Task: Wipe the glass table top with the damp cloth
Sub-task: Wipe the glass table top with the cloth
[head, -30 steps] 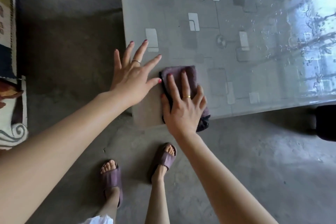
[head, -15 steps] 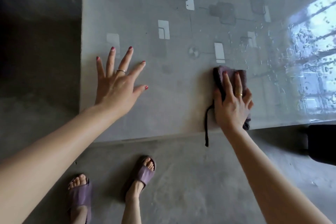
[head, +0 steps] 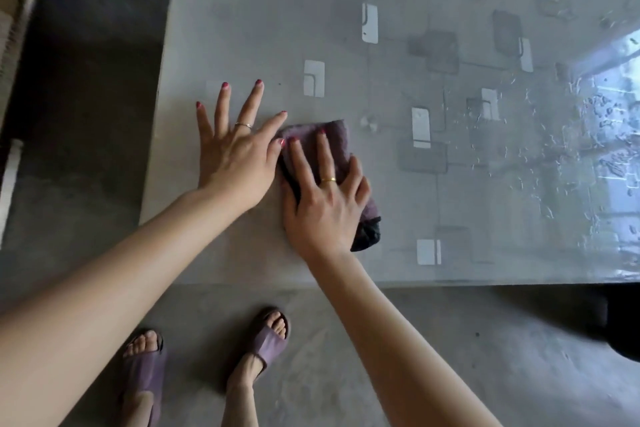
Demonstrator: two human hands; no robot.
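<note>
A grey glass table top (head: pixel 263 17) with printed white and dark rectangles fills the upper view. A folded purple cloth (head: pixel 336 140) lies on it near the front edge. My right hand (head: pixel 322 198) presses flat on the cloth, fingers spread over it. My left hand (head: pixel 235 152) rests flat on the glass just left of the cloth, fingers apart, its thumb touching the cloth's left edge. Wet streaks and droplets (head: pixel 561 135) glisten on the right part of the glass.
The table's front edge (head: pixel 450 282) runs across the lower middle, its left edge (head: pixel 159 97) down the left. Concrete floor (head: pixel 502 364) lies below, with my feet in purple slides (head: pixel 266 343). A dark object (head: pixel 623 322) sits at the right under the edge.
My right hand has slid the cloth leftward across the glass, from well right of my left hand to right beside it. My left hand stays flat on the table.
</note>
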